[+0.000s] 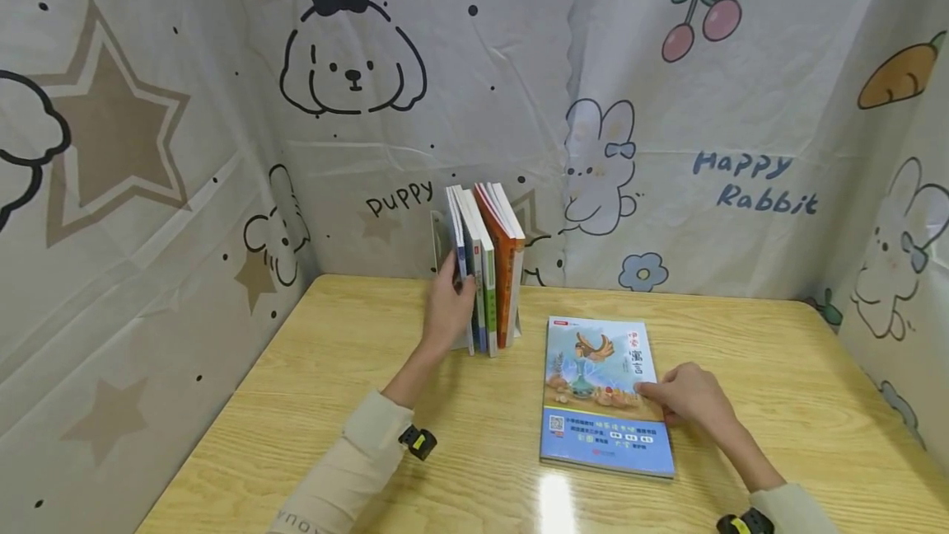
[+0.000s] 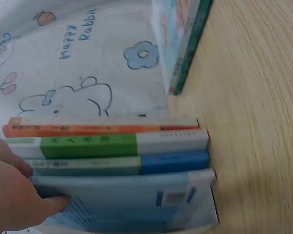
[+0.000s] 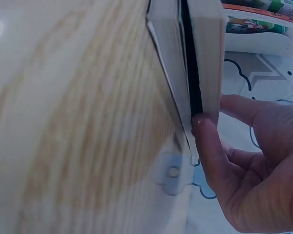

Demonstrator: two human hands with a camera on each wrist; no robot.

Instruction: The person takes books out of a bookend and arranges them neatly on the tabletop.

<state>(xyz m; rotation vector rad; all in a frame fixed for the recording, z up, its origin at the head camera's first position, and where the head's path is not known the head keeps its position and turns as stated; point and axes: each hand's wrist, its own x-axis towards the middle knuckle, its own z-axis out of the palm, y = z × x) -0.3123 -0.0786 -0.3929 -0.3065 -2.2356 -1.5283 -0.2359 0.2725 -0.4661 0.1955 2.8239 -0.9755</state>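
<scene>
My left hand [image 1: 448, 307] pinches the leftmost book of a short upright row, a light blue one [image 2: 122, 200] whose cover shows in the left wrist view. Beside it stand a book with a green-and-white spine [image 1: 491, 295] and one with an orange spine [image 1: 507, 283]. To the right, a picture-cover book [image 1: 596, 386] with a blue lower band lies flat on the table. My right hand [image 1: 689, 398] pinches its right edge, one digit on the cover. The right wrist view shows two page blocks [image 3: 207, 53] stacked there, a dark gap between them.
A pale bookend [image 1: 437, 241] stands at the left of the row. The wood-grain table [image 1: 296, 410] ends at a printed cloth backdrop [image 1: 504, 64], which also hangs along both sides.
</scene>
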